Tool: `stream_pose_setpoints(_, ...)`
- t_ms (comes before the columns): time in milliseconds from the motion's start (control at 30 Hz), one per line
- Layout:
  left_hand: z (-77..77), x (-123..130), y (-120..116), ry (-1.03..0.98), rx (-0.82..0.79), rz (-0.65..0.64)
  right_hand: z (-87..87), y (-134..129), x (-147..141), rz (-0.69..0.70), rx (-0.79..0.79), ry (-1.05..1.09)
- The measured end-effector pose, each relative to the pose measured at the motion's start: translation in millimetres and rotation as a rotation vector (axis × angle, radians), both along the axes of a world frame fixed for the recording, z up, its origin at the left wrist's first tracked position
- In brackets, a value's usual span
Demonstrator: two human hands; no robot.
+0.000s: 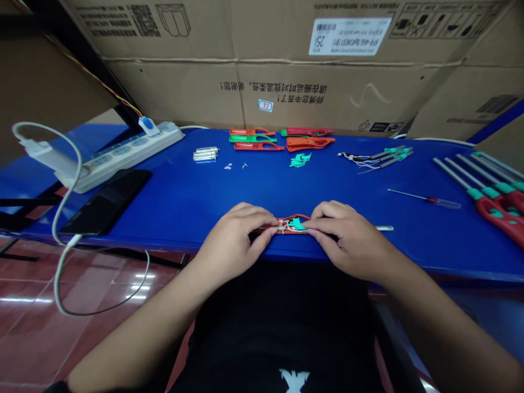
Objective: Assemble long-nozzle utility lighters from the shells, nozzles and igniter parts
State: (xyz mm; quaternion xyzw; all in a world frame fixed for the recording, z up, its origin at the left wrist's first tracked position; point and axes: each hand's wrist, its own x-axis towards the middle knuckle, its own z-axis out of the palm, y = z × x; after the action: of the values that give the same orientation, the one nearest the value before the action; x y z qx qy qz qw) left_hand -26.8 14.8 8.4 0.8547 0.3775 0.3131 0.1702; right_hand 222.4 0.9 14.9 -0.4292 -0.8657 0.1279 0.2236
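Orange casing point(293, 232) is held uncovered near the table's point(245, 188) front edge, pinched by the left hand's point(233, 234) fingers, green piece point(298, 224) by the right hand's point(347, 234); wires point(286, 222) seemingly placed, cover not yet fitted.

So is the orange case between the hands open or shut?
Open: the case has no cover on top, and white wires show inside.

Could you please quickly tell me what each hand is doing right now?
Left hand: closed, fingers and thumb at one end of the orange shell.
Right hand: closed, fingertips at the green piece.
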Motion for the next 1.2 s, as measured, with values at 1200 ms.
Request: stream_pose_setpoints(1200, 18.5, -26, 19, 0.207, -0.167, -0.150, 12.9, 8, -6, 0.138, 0.028, -0.231)
